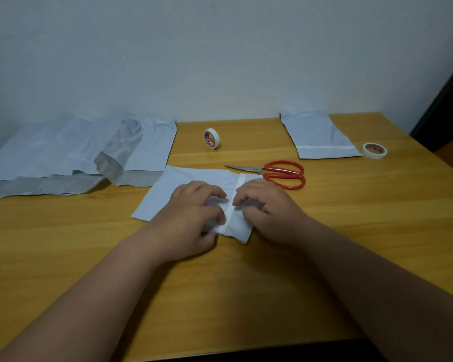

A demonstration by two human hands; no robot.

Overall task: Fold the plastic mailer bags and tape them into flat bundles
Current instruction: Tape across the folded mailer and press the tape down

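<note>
Both hands work mid-tabletop (246,296), a smooth yellow wood-grain surface. The left hand (191,218) and right hand (266,207) each have a curled-finger grip on the folded mailer (165,194), a thin, creased white plastic sheet, one either side of a white tape strip (233,202) that runs across it. Just beyond the right hand lie one pair of scissors (277,172) with red loop handles and steel blades, touching the mailer's far edge. Further back are two white tape rolls: one (211,137) upright near the far edge, one (374,150) flat by the right edge. Beside that, a taped flat bundle (319,137). At the far left corner, a pile of crumpled white-and-grey mailers (63,152); I cannot count them.
</note>
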